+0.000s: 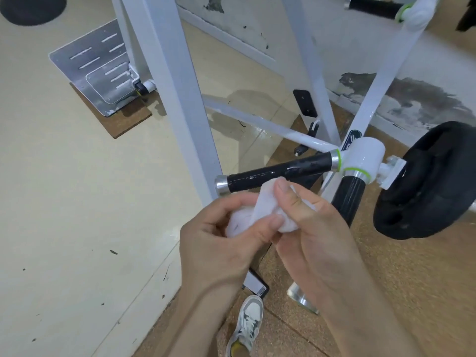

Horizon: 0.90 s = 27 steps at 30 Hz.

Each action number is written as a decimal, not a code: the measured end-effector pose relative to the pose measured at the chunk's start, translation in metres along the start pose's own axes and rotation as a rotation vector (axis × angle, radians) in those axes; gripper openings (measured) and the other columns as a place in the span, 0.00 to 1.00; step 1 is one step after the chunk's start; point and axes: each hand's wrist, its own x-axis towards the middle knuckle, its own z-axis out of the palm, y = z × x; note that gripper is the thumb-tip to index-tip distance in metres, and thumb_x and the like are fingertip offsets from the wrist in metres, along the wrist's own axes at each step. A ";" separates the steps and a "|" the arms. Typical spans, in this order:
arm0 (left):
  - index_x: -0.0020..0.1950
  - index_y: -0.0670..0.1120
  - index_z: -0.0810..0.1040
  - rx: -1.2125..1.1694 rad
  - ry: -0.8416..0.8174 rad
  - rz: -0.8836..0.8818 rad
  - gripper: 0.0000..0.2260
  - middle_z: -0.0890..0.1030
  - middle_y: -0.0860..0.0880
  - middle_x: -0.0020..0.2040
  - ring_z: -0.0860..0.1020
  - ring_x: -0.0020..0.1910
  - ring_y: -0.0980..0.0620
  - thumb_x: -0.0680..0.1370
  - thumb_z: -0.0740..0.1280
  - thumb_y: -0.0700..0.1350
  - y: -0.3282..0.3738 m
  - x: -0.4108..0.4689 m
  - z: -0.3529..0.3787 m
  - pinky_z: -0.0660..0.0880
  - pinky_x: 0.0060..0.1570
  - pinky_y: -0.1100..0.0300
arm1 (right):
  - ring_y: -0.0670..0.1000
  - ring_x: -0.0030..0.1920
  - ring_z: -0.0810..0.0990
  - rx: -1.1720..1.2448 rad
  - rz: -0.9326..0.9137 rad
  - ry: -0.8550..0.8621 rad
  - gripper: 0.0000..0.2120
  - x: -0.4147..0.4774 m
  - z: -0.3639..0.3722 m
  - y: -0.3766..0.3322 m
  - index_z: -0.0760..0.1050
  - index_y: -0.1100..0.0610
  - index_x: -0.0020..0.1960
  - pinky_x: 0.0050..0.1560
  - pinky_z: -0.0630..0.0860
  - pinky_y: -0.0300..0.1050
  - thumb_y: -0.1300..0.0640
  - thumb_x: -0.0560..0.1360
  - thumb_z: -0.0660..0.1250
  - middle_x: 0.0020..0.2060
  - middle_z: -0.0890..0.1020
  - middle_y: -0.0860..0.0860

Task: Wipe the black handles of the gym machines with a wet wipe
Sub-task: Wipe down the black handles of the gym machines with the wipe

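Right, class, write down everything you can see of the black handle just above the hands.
The handle is a straight black bar, rubbery-looking, with a silver cap on its free left end and a silver collar with a green ring where it joins the white hub. It lies nearly level, rising slightly to the right. Its surface shines with wet streaks and drops. The white wipe, pinched by the left hand and right hand, reaches its lower edge; whether it touches cannot be told.

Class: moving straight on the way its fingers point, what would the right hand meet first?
Probably the horizontal black handle, just beyond the wet wipe the right hand pinches; depth is unclear from one view.
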 end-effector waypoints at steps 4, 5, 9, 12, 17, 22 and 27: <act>0.35 0.59 0.84 0.179 -0.062 -0.052 0.03 0.80 0.49 0.31 0.72 0.27 0.62 0.64 0.74 0.55 -0.005 0.001 -0.003 0.67 0.28 0.71 | 0.52 0.38 0.81 -0.306 -0.106 0.093 0.08 0.009 -0.002 -0.006 0.83 0.56 0.42 0.44 0.75 0.50 0.51 0.71 0.70 0.34 0.83 0.54; 0.37 0.61 0.82 0.258 -0.094 0.005 0.03 0.78 0.51 0.32 0.72 0.28 0.62 0.69 0.72 0.58 -0.006 0.003 -0.004 0.65 0.28 0.72 | 0.51 0.36 0.81 -0.323 -0.121 0.130 0.07 0.014 -0.001 -0.007 0.83 0.56 0.41 0.43 0.74 0.49 0.52 0.71 0.71 0.32 0.83 0.53; 0.37 0.52 0.73 0.350 -0.191 0.160 0.15 0.71 0.54 0.32 0.70 0.31 0.57 0.78 0.57 0.59 -0.004 0.022 -0.005 0.64 0.30 0.70 | 0.53 0.32 0.78 -0.340 -0.157 0.310 0.10 0.035 0.014 -0.008 0.80 0.64 0.39 0.35 0.76 0.46 0.56 0.66 0.73 0.29 0.79 0.55; 0.36 0.45 0.74 0.121 -0.182 0.069 0.19 0.75 0.47 0.31 0.74 0.30 0.52 0.80 0.58 0.57 0.008 0.035 0.000 0.71 0.31 0.56 | 0.57 0.27 0.74 -0.467 -0.149 0.287 0.12 0.044 0.025 -0.017 0.77 0.67 0.38 0.26 0.72 0.45 0.58 0.70 0.73 0.28 0.77 0.63; 0.39 0.43 0.78 -0.237 -0.104 -0.169 0.07 0.75 0.49 0.23 0.69 0.21 0.53 0.71 0.72 0.45 0.024 0.056 -0.001 0.66 0.22 0.64 | 0.43 0.23 0.75 -0.721 -0.023 0.129 0.11 0.052 0.028 -0.039 0.82 0.62 0.43 0.25 0.70 0.35 0.60 0.78 0.64 0.29 0.82 0.49; 0.38 0.47 0.84 -0.243 -0.051 -0.155 0.04 0.82 0.52 0.29 0.78 0.27 0.58 0.69 0.74 0.39 0.017 0.068 0.009 0.72 0.28 0.68 | 0.46 0.28 0.73 -0.916 -0.017 -0.006 0.28 0.062 0.019 -0.056 0.82 0.59 0.36 0.36 0.67 0.43 0.38 0.76 0.57 0.24 0.74 0.49; 0.40 0.58 0.85 -0.028 0.094 -0.090 0.08 0.80 0.45 0.32 0.75 0.30 0.47 0.71 0.75 0.43 0.022 0.066 0.026 0.74 0.32 0.58 | 0.56 0.42 0.68 -0.878 0.233 -0.376 0.21 0.082 0.002 -0.089 0.82 0.61 0.51 0.41 0.63 0.50 0.45 0.78 0.61 0.44 0.78 0.69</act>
